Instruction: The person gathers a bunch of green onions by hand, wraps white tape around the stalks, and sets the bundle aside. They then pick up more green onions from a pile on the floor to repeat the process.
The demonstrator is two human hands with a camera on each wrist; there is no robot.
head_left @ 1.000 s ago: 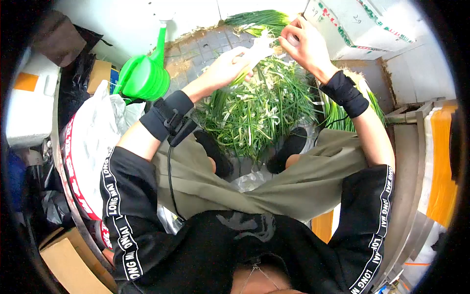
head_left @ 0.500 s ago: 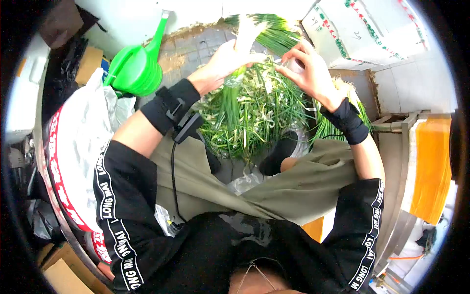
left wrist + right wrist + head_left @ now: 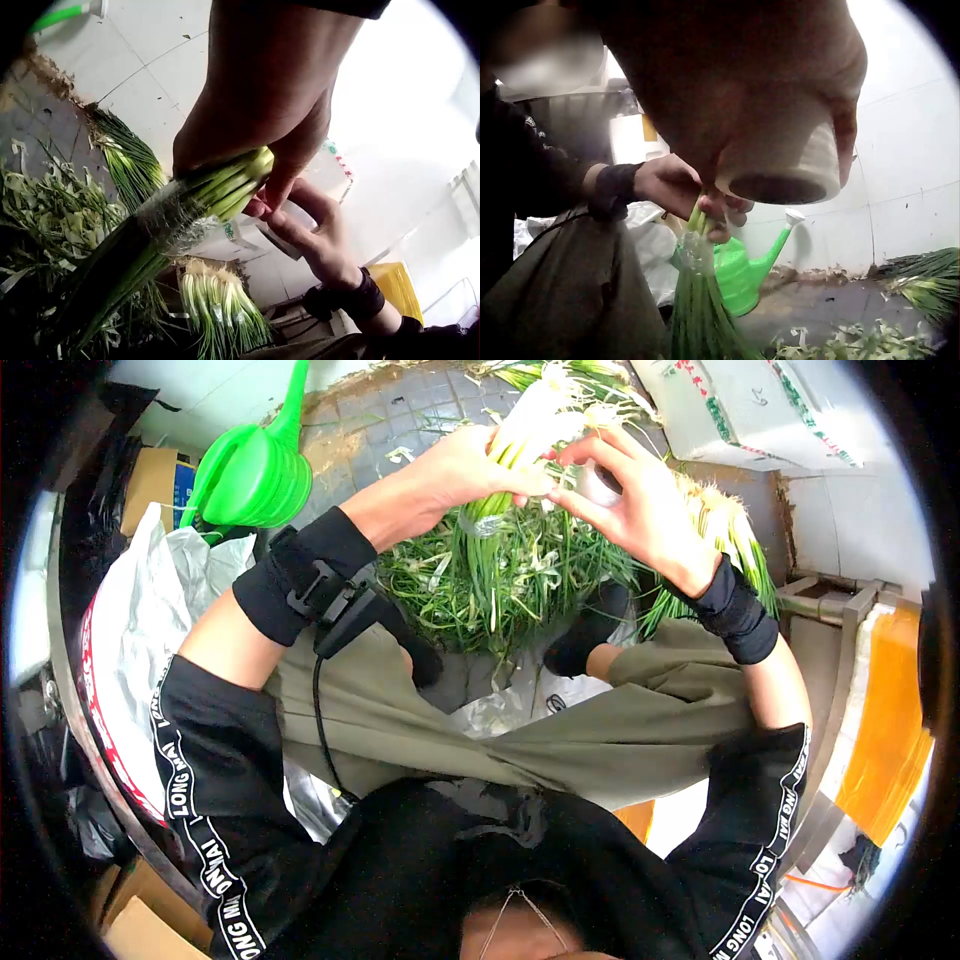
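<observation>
Left hand: we have its fingers and thumb curled round the stalks; left hand (image 3: 460, 472).
Held bunch: spring onions (image 3: 520, 438), in our left grip, pale root ends pointing away from us, green leaves hanging below that hand.
Wrap: clear tape (image 3: 696, 255) circles the bunch just below our left fingers.
Right hand: bent round a tape roll (image 3: 795, 154); right hand (image 3: 645, 510), its fingertips close by the left ones; we cannot tell if they touch.
Leafy heap: loose greens and peelings (image 3: 525, 585), on the floor beneath both hands.
Bundled spring onions: one lot (image 3: 722, 525) right of our right hand, another (image 3: 129, 161) beyond both hands.
Watering can: green watering can (image 3: 258, 478), left of our left hand.
</observation>
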